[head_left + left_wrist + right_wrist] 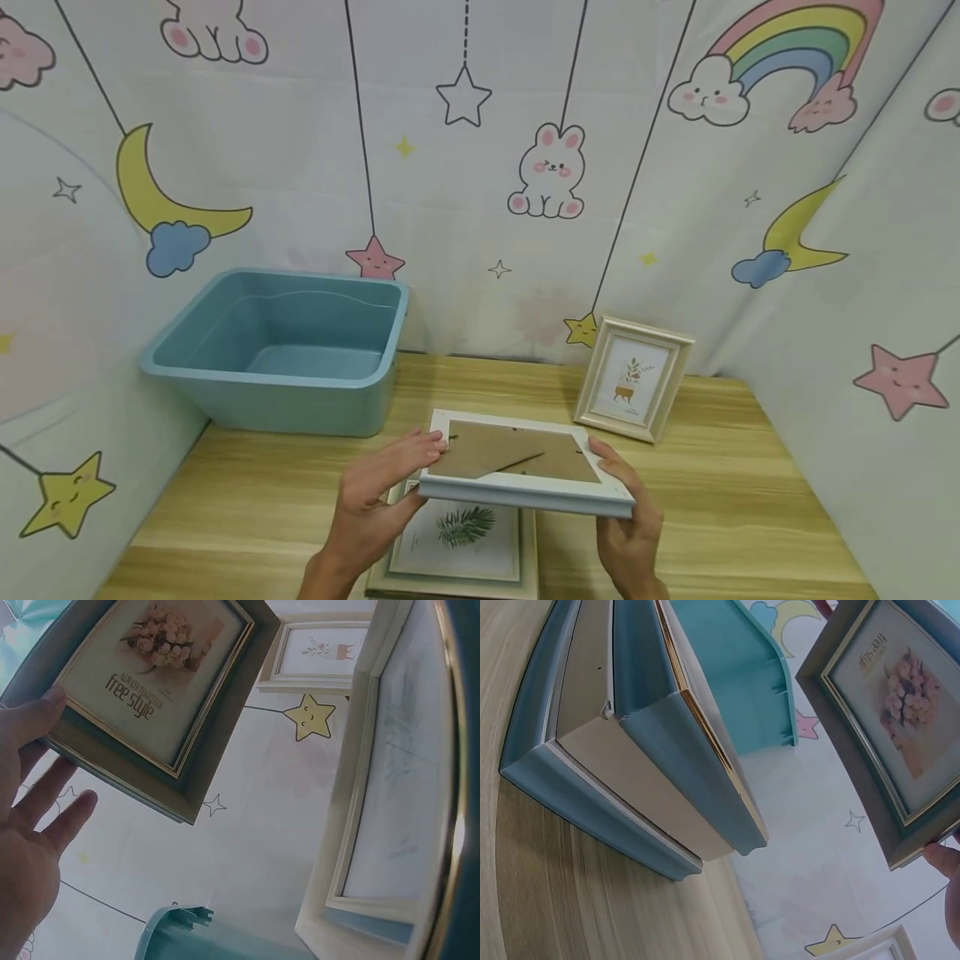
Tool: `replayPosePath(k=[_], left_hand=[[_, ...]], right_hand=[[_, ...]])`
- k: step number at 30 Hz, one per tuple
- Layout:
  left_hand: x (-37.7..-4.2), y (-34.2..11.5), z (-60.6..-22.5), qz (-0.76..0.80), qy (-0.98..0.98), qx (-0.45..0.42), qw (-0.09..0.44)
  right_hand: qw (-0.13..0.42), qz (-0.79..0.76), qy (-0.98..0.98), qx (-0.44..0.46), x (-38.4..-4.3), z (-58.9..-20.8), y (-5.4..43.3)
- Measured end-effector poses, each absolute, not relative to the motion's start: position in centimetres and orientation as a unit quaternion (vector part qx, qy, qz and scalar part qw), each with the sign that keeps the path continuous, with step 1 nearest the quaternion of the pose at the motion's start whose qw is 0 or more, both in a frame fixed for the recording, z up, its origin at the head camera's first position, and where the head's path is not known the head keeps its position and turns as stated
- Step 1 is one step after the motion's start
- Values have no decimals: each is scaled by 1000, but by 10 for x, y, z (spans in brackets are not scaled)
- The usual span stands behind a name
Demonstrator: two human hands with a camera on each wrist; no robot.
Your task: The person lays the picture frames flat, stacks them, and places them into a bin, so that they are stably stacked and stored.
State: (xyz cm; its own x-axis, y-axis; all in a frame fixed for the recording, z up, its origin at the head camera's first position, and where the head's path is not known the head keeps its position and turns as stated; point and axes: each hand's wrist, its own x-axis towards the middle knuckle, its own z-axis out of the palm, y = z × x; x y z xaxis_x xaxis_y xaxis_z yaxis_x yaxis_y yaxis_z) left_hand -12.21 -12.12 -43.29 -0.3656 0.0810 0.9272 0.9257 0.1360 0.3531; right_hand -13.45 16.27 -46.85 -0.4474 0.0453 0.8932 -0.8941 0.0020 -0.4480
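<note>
Most of what reaches me through the head camera is white fabric [315, 167] printed with cartoon shapes, hanging behind and at both sides of a wooden table [720, 500]. On that table, at the back left, I have a blue-green tub [277, 408], open at the top and standing upright. Nearer, at front centre, lies a stack of frames [457, 546], partly covered from my head view; from the right wrist I make out blue and cream edges layered one on another.

Above the stack, apart from it, the picture frame [525, 458] is held up in both hands, tilted, with its back toward my head camera. That back has a white border round a brown backing board [480, 446], and the front turns down toward the stack.

A smaller-looking cream frame [633, 379] stands at the back right of the table, leaning back, near the fabric.

Next, the hands. The left hand [367, 508] is closed round the left side of the picture frame, gripping it between digits on the back and the front; my left wrist view also shows at least one fingertip free of it. The right hand [633, 537] grips the opposite side, curled about the corner nearest me.

Smaller still, the wrist views give me a pink flower print [161, 637] on the picture frame's face, and beneath the flowers, lettering [129, 697] that includes "free style"
</note>
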Motion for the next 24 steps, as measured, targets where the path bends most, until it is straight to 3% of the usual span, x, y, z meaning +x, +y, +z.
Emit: replayPosePath(k=[10,18,24], left_hand=[[-121,-121,-438,-529,-660,-354,399],[-120,-116,-426,-605,-664,-277,342],[-124,-113,-411,-603,-688,-214,341]], right_hand=[[384,580,-628,350,-138,-471,167],[422,560,-623,345,-143,-464,161],[442,564,-612,334,-142,-474,154]])
